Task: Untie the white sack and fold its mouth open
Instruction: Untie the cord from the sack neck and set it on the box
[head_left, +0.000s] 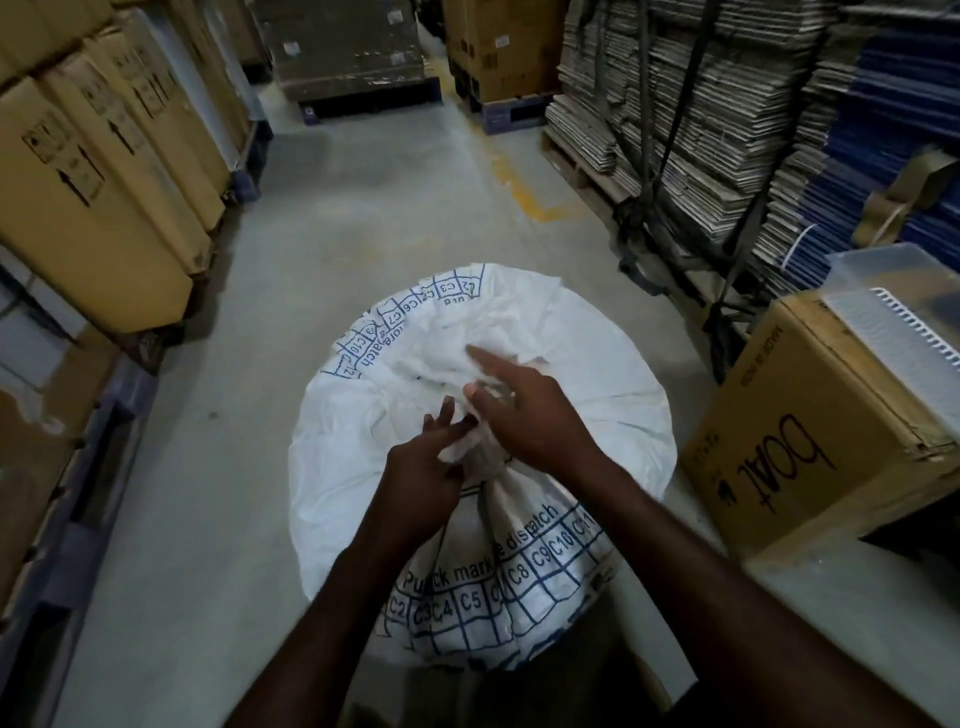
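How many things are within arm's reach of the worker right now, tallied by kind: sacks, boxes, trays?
White sack, mouth gathered and tied, both the left hand and the right hand at the knot: 1
Cardboard box to its right, printed "boat": 1
Clear plastic tray on top of that box: 1
Total: 3

we are in a warehouse aisle: tall cardboard cartons (104, 171) with arrow marks line one side, strapped stacks of flattened cardboard (691, 119) stand on pallets (576, 156), and a bare concrete floor (363, 208) carries yellow line paint (524, 197).
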